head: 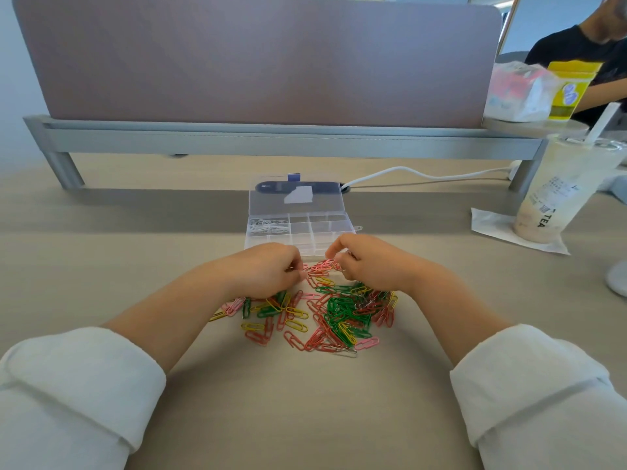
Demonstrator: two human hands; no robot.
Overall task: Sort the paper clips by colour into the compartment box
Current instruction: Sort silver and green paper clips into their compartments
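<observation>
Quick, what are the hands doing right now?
Left hand: fingers curled at the clips; grip cannot be told.
Right hand: pinches a clip.

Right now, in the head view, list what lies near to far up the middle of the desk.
loose paper clips → compartment box → open lid → dark cable outlet → grey metal rail → mauve divider panel
</observation>
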